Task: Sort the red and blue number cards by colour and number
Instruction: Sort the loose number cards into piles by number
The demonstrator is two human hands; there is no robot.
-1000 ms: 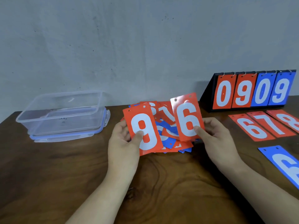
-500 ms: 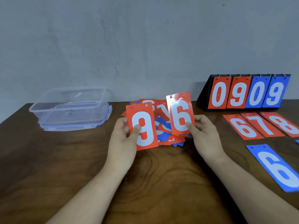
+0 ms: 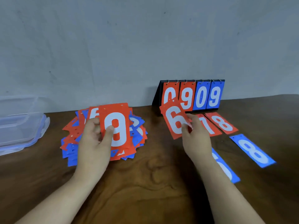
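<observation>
Head view of a dark wooden surface [image 3: 153,183] against a grey wall. The left hand [image 3: 95,143], at centre left, grips a red 9 card [image 3: 115,126] with the thumb on its face and the fingers curled behind, holding it above a loose pile of red and blue cards [image 3: 71,143]. The right hand [image 3: 195,139], at centre right, pinches a red 6 card [image 3: 174,120] by its right edge between thumb and fingers; the card is tilted and overlaps the lower left of the flip scoreboard [image 3: 200,96], which reads 0, 9 in red and 0, 9 in blue. Just right of the held 6, a red 7 card [image 3: 208,128] and a red 8 card [image 3: 222,123] lie flat side by side. Lower right, a blue 8 card [image 3: 252,151] lies flat, and a blue 6 card [image 3: 224,170] is partly hidden by the right forearm. A clear plastic container [image 3: 21,125] sits at the left edge
</observation>
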